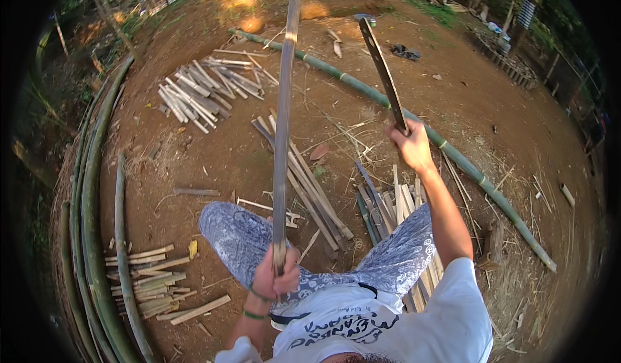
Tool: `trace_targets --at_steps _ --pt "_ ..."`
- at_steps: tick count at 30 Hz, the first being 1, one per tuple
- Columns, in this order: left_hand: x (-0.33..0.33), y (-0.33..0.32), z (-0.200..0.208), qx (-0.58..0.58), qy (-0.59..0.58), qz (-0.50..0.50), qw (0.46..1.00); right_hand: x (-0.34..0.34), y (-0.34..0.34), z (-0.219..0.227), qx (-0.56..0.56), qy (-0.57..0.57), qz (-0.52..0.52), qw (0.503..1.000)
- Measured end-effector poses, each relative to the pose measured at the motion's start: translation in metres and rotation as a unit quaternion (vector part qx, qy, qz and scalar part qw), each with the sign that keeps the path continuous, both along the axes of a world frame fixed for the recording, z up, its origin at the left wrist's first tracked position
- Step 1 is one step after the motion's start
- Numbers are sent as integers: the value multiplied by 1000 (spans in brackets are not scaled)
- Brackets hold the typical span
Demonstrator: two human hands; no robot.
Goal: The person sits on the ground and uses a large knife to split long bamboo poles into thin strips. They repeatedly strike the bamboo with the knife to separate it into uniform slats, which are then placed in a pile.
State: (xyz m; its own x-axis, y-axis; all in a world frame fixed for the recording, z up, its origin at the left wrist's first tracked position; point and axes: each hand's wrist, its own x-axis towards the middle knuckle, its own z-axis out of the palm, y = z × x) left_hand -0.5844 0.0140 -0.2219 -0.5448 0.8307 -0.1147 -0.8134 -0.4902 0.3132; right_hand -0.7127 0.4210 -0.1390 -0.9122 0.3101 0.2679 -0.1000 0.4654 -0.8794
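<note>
My left hand (275, 277) is wrapped round the lower end of a long split bamboo strip (283, 124), close to my lap. The strip stands nearly upright, its dark side showing, with a pale node near the top. Raised to the right, my right hand (413, 147) grips a machete (384, 72) at its lower end. Its dark, narrow blade points up and slightly left, with small holes towards the tip. A gap separates blade and strip. The machete's handle is mostly hidden in my fist.
Beyond my knees lie long bamboo strips (310, 185) and a pile of short split pieces (204, 91). A green bamboo pole (362, 90) crosses the dirt diagonally. More poles (97, 234) lie at left beside stacked pieces (152, 285). Further strips (388, 208) rest by my right leg.
</note>
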Motion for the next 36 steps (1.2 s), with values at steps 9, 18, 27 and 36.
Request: trace_targets --at_steps 9,18,27,36 --pt "-107 90 45 -121 225 190 948 81 -108 -25 -202 -88 103 970" --pt "-120 142 40 -250 442 342 790 97 -152 -58 -398 -39 90 912" --pt "-101 62 108 -588 604 209 496 80 -122 -37 -506 71 63 857" --pt "-148 -30 232 -549 800 226 -83 78 -77 11 -417 36 111 901"
